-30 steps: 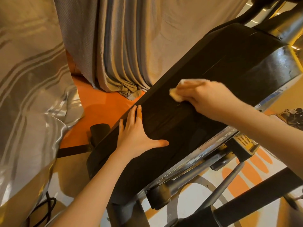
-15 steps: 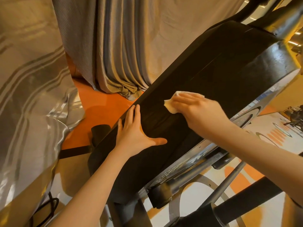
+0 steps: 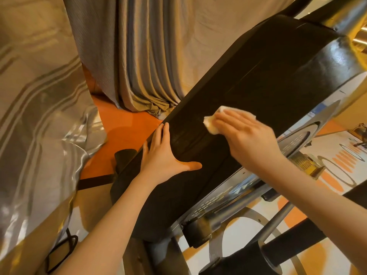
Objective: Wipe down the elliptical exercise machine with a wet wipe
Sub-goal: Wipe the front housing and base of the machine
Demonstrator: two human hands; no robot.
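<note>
A person's left hand (image 3: 165, 155) stayed flat, fingers straight and thumb splayed, on the elliptical's black housing (image 3: 248, 100). Farther up the housing, the right hand (image 3: 246, 133) pressed the wet wipe (image 3: 210, 124) under straight, close-set fingers, having slid it down toward the left hand.

Grey pleated curtain (image 3: 151, 56) is hung across the upper centre, bunched on the orange floor (image 3: 123, 128). Shiny striped fabric (image 3: 35, 120) is draped over the left side. A black cable (image 3: 61, 249) is seen lower left. White floor with orange ovals (image 3: 335, 167) is seen at right.
</note>
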